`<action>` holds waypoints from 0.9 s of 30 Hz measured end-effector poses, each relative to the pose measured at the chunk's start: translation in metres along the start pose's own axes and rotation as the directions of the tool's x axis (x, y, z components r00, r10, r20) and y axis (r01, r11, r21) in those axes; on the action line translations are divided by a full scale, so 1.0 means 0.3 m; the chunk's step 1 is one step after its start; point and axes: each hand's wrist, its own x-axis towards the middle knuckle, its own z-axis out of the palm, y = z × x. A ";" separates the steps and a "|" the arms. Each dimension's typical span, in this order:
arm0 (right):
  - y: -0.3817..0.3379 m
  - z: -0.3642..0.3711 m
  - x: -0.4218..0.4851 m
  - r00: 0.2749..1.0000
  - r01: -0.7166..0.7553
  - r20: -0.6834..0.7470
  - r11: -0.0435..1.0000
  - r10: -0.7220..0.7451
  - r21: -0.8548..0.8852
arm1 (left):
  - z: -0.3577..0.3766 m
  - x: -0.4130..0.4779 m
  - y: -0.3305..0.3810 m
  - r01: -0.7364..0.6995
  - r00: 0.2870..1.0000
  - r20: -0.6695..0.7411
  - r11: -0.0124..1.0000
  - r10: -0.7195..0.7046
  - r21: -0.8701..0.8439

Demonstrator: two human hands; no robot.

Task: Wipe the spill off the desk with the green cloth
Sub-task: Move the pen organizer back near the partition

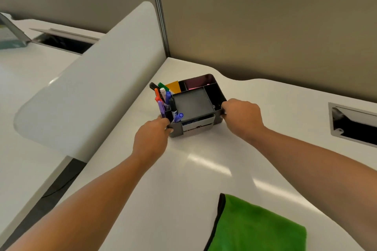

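A black desk organizer with several markers and coloured note pads stands near the far corner of the white desk. My left hand grips its near-left corner. My right hand grips its right side. The green cloth, edged in black, lies flat on the desk close to me at the lower right, apart from both hands. I see no spill on the bare desk surface.
Beige partition walls close off the desk at the back. A white curved divider borders the left side. A cable opening sits in the desk at the right. A neighbouring desk lies to the left.
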 end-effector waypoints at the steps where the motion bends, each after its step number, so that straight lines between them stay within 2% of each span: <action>1: 0.029 -0.007 -0.025 1.000 -0.013 -0.023 1.000 0.013 0.002 | -0.006 0.006 0.022 -0.037 0.999 -0.011 0.999 0.037 0.005; 6: 0.201 -0.067 -0.112 0.989 -0.071 -0.135 0.997 0.068 -0.013 | -0.025 0.071 0.182 -0.172 0.984 -0.048 0.985 0.172 -0.006; 12: 0.488 -0.143 -0.225 0.956 -0.214 -0.214 0.977 0.203 -0.027 | 0.039 0.154 0.490 -0.309 0.950 -0.045 0.950 0.307 -0.045; 15: 0.621 -0.156 -0.291 0.935 -0.285 -0.230 0.957 0.269 -0.042 | 0.082 0.172 0.639 -0.370 0.929 -0.042 0.927 0.368 -0.064; 20: 0.772 -0.139 -0.367 0.919 -0.354 -0.210 0.933 0.333 -0.067 | 0.133 0.212 0.818 -0.441 0.897 0.020 0.897 0.441 0.001; 27: 0.842 -0.088 -0.385 0.928 -0.347 -0.174 0.934 0.329 -0.082 | 0.191 0.251 0.893 -0.453 0.891 0.077 0.889 0.448 0.068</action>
